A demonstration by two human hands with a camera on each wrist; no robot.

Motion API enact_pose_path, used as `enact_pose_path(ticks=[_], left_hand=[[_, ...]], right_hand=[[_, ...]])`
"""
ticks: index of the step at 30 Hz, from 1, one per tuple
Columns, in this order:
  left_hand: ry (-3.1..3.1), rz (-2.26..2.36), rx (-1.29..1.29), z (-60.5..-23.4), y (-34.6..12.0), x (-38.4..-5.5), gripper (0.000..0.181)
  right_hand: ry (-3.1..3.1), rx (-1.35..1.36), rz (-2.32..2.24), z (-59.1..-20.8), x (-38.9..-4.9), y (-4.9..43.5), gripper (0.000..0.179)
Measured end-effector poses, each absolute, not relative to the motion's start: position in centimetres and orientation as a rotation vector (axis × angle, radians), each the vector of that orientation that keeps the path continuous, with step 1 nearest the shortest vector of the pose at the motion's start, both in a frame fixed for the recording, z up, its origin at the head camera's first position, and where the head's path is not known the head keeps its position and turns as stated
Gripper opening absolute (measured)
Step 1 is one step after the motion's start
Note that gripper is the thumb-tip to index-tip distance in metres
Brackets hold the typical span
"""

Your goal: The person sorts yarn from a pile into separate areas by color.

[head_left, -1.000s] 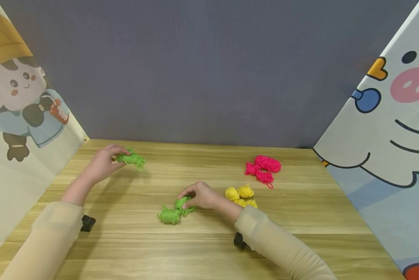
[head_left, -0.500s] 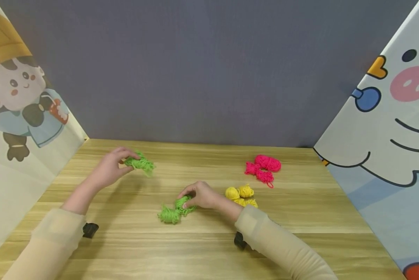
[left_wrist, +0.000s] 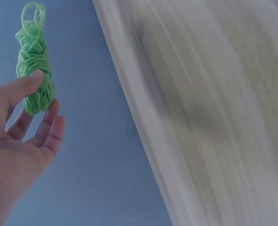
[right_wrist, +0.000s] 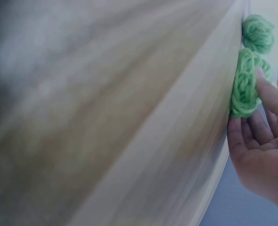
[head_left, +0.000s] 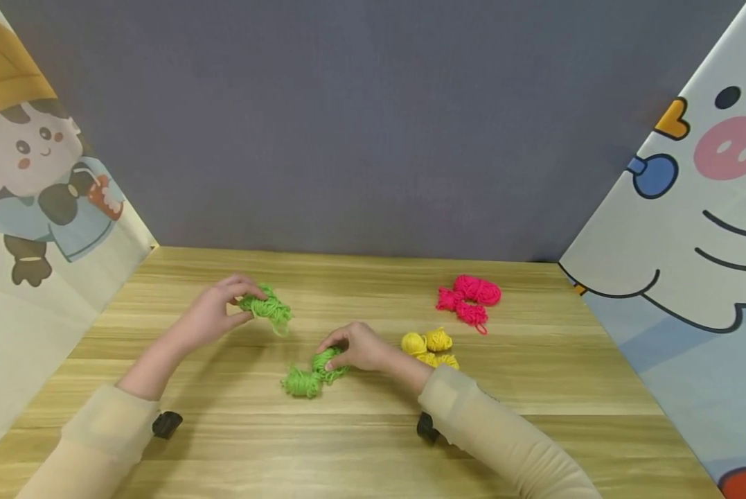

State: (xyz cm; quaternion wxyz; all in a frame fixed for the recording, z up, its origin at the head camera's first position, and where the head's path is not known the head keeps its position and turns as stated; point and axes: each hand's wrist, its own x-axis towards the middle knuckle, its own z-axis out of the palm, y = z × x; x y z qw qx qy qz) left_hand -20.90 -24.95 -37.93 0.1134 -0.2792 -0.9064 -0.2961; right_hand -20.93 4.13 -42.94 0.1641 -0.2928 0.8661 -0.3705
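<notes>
My left hand [head_left: 213,315] pinches a small green yarn skein [head_left: 268,308] by one end, held above the table at the left. In the left wrist view this skein [left_wrist: 34,66] hangs clear of the tabletop, a loose loop at its far end and the thumb across its near end. Around a second green yarn skein [head_left: 326,366], on the table near the middle, my right hand [head_left: 361,348] has its thumb and fingers. Close against that one lies a third green skein [head_left: 300,382]; the right wrist view shows the two side by side, with the gripped skein [right_wrist: 244,84] nearer.
Several yellow yarn balls [head_left: 413,344] lie just beyond my right forearm. Farther back on the right is a cluster of pink yarn skeins [head_left: 477,291]. A grey wall [head_left: 360,138] closes off the back of the wooden table [head_left: 254,443], with printed panels at both sides.
My left hand has moved right and nearer with its green skein, closing toward the two on the table. The right hand has stayed in place on its skein.
</notes>
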Motion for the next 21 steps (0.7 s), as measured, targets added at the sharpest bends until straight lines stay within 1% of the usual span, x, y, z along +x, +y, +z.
enact_pose_path(ticks=[12,21], left_hand=[[-2.706,-0.917,-0.866,-38.9,-23.5,-19.7,0.039],[-2.731,-0.954,-0.918,-40.0,-22.6,-19.5,0.038]], right_hand=[[2.47,-0.857,-1.058,-42.8,-20.8,4.2,0.026],[2.474,-0.851,-1.053,-42.8,-20.8,4.2,0.026]])
